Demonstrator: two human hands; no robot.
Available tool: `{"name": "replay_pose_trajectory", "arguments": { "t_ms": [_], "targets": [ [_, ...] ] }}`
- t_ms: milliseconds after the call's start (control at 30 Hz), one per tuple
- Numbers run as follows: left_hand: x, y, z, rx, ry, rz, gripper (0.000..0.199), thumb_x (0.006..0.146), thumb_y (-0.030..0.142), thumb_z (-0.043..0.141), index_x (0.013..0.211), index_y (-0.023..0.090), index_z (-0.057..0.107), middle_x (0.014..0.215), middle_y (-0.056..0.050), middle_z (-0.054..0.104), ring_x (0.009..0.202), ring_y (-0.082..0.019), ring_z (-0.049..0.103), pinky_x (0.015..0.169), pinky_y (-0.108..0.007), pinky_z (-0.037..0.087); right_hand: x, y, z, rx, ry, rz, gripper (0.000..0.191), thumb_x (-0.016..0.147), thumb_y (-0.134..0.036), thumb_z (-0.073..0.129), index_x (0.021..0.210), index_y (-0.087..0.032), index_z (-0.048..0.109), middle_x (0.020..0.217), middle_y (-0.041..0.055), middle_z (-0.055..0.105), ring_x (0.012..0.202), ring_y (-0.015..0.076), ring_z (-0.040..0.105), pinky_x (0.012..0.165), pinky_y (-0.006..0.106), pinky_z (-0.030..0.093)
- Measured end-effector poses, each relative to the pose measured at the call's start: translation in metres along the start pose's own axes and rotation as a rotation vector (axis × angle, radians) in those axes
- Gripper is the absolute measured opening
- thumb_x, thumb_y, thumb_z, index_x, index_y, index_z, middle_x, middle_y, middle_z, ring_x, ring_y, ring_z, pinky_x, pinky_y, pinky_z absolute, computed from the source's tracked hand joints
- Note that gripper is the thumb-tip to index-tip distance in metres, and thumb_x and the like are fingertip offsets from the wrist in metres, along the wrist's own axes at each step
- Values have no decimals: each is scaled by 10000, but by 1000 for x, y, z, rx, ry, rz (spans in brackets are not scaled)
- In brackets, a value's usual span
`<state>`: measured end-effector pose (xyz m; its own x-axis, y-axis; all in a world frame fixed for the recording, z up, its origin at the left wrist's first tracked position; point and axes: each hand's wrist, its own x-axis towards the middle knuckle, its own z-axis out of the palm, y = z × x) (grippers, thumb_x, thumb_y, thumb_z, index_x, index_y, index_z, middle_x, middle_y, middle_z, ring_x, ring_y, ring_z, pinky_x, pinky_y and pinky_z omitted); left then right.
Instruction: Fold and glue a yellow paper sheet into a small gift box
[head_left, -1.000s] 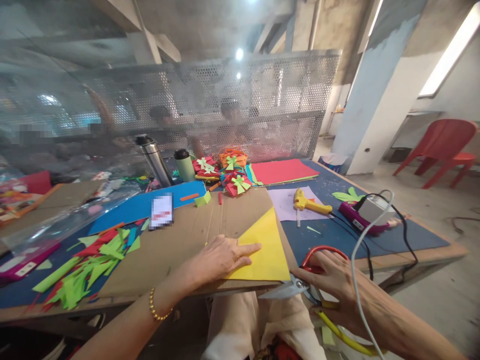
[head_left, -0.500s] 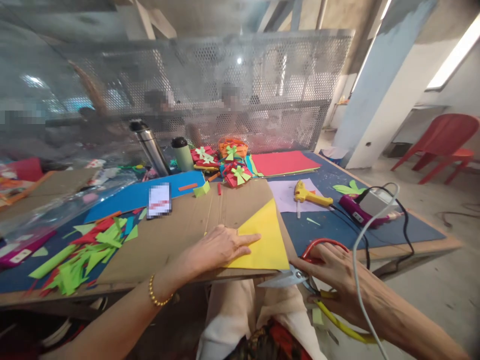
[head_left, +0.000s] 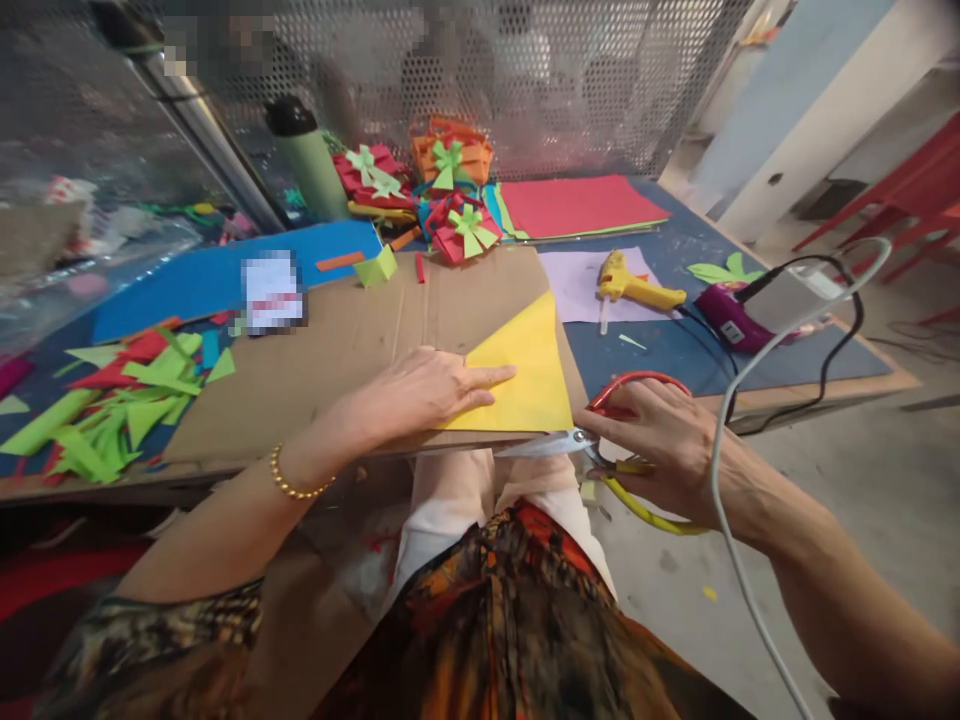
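A folded piece of yellow paper [head_left: 529,365] lies on a brown cardboard sheet [head_left: 300,390] at the front of the table. My left hand [head_left: 424,390] rests on the paper's left part, index finger and thumb stretched out flat. Wrapped round the handles of a pair of scissors [head_left: 544,444] is my right hand [head_left: 660,430]. One handle is red, the other yellow. The blades point left along the paper's lower edge, at the table's front edge. Whether they touch the paper I cannot tell.
Green and red paper scraps [head_left: 142,405] lie left. A yellow glue gun [head_left: 634,285] sits on lilac paper beside a purple power strip [head_left: 727,318]. A white cable [head_left: 724,540] hangs before my right forearm. Paper flowers [head_left: 457,230] and a green bottle [head_left: 311,165] stand behind.
My view has tilted downward, so the table appears higher. Both hands keep nearly the same place at the yellow paper, and the scissors remain at its lower edge.
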<state>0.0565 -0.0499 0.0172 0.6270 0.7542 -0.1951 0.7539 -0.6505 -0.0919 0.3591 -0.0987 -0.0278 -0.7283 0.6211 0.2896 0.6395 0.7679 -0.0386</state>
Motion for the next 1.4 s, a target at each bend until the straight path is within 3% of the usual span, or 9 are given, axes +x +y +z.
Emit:
{"name": "replay_pose_trajectory", "arguments": {
  "t_ms": [333, 700, 833, 967, 1400],
  "targets": [
    [1, -1, 2, 6, 6, 3, 486, 1094, 422, 407, 1578, 388, 426, 961, -69, 751, 863, -222, 697, 741, -291, 427, 0, -1, 2, -10, 10, 9, 403, 935, -303, 659, 1321, -197, 616, 1036, 106, 618, 951, 272, 587, 823, 403, 452],
    [2, 2, -3, -3, -33, -3, 508, 1097, 425, 401, 1600, 360, 394, 1047, -96, 761, 899, -224, 681, 767, -289, 407, -1, 0, 7, 44, 76, -85, 381, 936, -318, 666, 1286, -180, 605, 1051, 119, 624, 965, 287, 598, 794, 409, 477],
    [4, -3, -2, -53, -45, 11, 506, 1094, 276, 403, 1589, 380, 411, 982, -72, 747, 814, -191, 658, 737, -271, 392, 5, -1, 5, 41, 59, -90, 314, 940, -282, 626, 1235, -178, 630, 1020, 116, 619, 949, 286, 592, 792, 413, 475],
    [9, -8, -7, -73, -123, 5, 674, 999, 43, 392, 1569, 398, 441, 958, -47, 739, 784, -164, 638, 713, -250, 371, 13, -3, 8, 2, 100, -103, 275, 940, -291, 618, 1185, -173, 655, 1016, 124, 633, 920, 287, 596, 774, 420, 480],
    [16, -13, -11, -93, -176, 52, 672, 1014, 75, 361, 1594, 413, 379, 1107, -52, 763, 806, -156, 611, 706, -231, 362, 20, -10, 6, 29, 140, -115, 258, 896, -244, 674, 1127, -143, 729, 980, 123, 569, 885, 260, 616, 767, 397, 509]
  ]
}}
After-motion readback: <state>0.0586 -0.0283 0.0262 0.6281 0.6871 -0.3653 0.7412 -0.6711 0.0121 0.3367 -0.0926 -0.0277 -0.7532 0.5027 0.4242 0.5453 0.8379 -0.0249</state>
